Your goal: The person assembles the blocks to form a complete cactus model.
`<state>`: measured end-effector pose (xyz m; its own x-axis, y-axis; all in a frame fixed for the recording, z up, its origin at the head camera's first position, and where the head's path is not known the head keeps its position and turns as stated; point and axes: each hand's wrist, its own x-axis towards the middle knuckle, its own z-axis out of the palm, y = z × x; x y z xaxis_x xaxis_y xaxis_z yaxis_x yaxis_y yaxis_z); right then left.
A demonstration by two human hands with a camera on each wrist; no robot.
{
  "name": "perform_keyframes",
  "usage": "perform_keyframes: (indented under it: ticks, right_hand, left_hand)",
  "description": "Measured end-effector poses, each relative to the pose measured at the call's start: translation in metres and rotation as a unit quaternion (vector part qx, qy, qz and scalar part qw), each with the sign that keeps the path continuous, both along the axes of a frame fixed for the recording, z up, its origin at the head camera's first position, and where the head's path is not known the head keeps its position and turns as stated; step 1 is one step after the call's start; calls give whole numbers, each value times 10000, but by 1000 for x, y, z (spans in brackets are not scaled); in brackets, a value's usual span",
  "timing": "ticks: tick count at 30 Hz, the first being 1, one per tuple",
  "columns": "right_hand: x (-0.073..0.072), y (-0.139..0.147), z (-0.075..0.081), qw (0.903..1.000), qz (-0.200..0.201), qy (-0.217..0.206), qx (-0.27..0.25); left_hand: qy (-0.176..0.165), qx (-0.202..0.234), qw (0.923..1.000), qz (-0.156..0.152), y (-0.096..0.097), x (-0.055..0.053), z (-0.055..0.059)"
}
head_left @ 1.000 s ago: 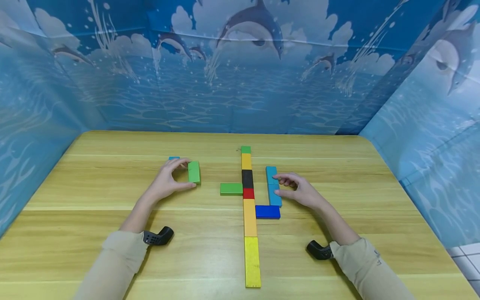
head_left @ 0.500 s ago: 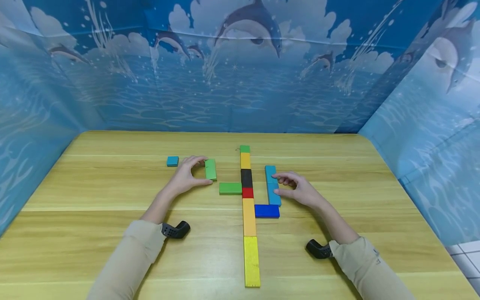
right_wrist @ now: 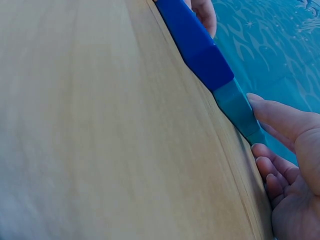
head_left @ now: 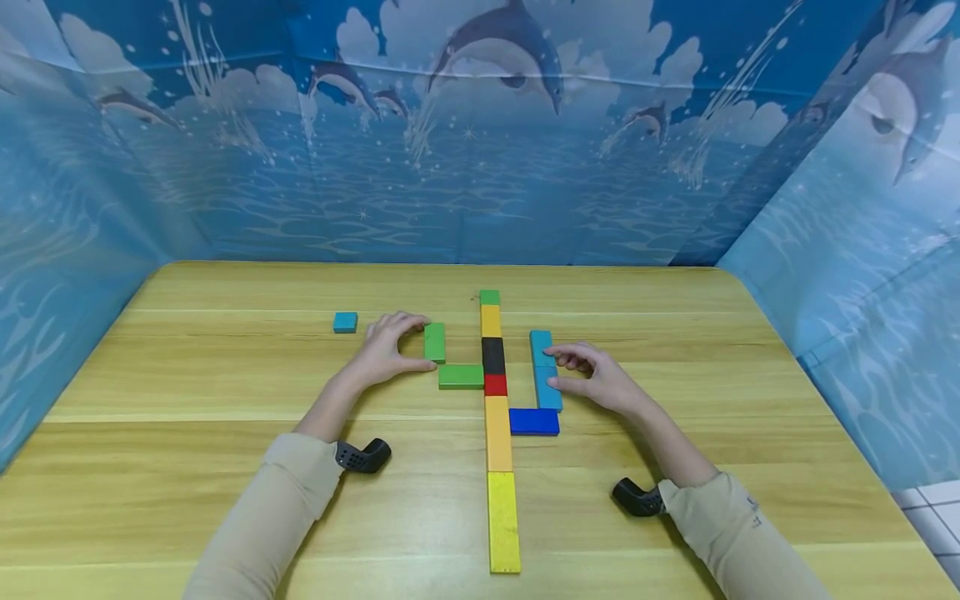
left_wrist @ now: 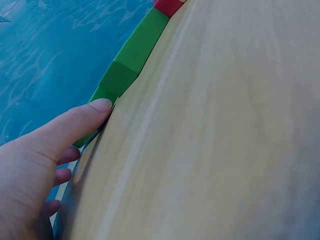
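Note:
My left hand (head_left: 386, 350) pinches a green block (head_left: 434, 342) lengthwise, the thumb at its near end and the fingers at its far end. This block stands just beyond the left end of another green block (head_left: 461, 377); whether they touch I cannot tell. That second block lies crosswise against the centre column, by a red block (head_left: 495, 385). My right hand (head_left: 596, 379) touches two light blue blocks, thumb on the nearer one (head_left: 550, 398) and a fingertip on the farther one (head_left: 541, 340). A dark blue block (head_left: 534, 422) joins their near end to the column.
The column runs up the wooden table (head_left: 187, 500) through yellow (head_left: 503, 525), orange (head_left: 498, 433), red, black (head_left: 492, 356), orange and green blocks. A small light blue block (head_left: 345, 322) lies apart at the left. A dolphin-print cloth (head_left: 300, 183) hangs behind the table.
My left hand has carried the green block rightward, to beside the crosswise green block, leaving the small light blue block in full view. My right hand has stayed put.

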<state>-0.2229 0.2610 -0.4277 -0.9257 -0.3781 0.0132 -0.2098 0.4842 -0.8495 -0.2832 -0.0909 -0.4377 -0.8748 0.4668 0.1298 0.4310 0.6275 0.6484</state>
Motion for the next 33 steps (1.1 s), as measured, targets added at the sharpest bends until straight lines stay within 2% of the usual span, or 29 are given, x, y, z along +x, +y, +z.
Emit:
perform_keyframes:
  ticks: [7,12,18,33]
  right_hand:
    - [0,0,0,10000,12,2,13]
    - [0,0,0,10000,-5,-60,18]
    - [0,0,0,10000,-13,-39,26]
    - [0,0,1,10000,-14,-54,23]
  left_hand:
    - [-30,-38,9999,-110,-2,1,2]
    - [-116,163,9996,-221,-3,2,4]
    - [-132,186,9996,-146,-1,1,4]
    - [-14,170,9996,-222,4,1,1]
